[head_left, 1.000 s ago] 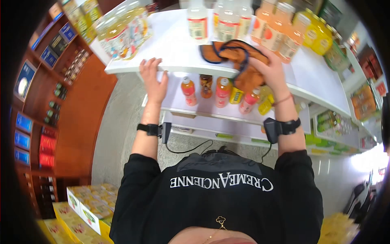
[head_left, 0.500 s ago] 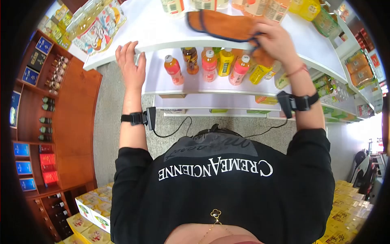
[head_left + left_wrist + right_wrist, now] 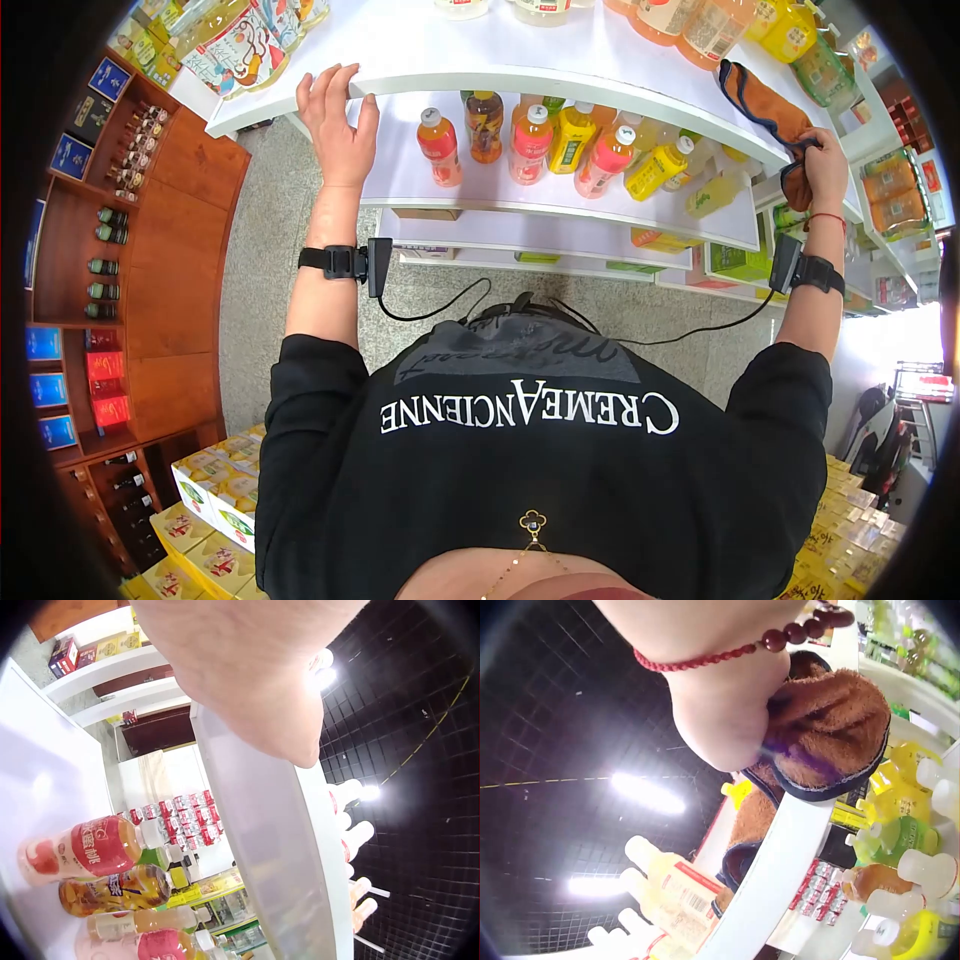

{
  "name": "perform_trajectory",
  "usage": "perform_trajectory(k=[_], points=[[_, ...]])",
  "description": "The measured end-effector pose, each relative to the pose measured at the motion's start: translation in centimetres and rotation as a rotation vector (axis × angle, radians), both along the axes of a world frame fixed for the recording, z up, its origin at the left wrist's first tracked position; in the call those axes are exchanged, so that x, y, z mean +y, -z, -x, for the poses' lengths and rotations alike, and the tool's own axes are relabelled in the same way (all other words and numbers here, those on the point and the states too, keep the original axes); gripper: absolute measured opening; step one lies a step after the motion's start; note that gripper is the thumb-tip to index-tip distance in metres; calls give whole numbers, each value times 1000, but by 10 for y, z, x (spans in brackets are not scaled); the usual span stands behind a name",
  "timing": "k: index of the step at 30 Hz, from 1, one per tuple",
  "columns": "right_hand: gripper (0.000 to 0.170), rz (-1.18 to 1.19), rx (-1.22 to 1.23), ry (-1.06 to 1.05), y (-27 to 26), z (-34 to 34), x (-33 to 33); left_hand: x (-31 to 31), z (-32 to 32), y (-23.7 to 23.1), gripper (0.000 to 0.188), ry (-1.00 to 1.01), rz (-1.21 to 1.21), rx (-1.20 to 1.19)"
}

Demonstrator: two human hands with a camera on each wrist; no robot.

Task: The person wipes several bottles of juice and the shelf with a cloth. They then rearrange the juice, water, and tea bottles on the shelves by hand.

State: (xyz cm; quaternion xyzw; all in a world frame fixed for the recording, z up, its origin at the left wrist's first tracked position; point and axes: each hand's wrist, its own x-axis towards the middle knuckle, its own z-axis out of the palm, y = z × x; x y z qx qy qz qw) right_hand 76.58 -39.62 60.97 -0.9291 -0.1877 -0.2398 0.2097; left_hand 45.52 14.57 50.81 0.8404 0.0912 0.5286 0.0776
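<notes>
With right hand (image 3: 827, 172), gripping orange-brown fluffy cloth with dark-blue edging (image 3: 768, 100) at right front of white top shelf (image 3: 420, 45); bunched at one end, probably for firm hold. With left hand (image 3: 342, 130), fingers uncurled, slightly apart, touching shelf's front edge farther left, perhaps for support.

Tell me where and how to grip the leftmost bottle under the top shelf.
I'd grip the pink bottle round its middle from the open front of the shelf: it stands upright near that edge, left side free, brown bottle to its right.
</notes>
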Motion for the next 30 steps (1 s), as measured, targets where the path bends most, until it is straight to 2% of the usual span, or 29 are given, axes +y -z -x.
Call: perform_trajectory(k=[2,5,10,19,30], points=[[19,155,-141,100,4,2,6,1,-1,1,42,6,-3,-2],[19,158,-221,175,13,10,13,-1,-2,3,42,20,22,-27],[22,154,-227,133,20,-7,-1,4,-3,3,43,47,-26,-60],[23,180,-242,217,23,-12,-2,7,-5,7,43,51,-46,-110],[26,160,-237,243,24,-13,-2,0,4,-1,42,69,-16,-26]])
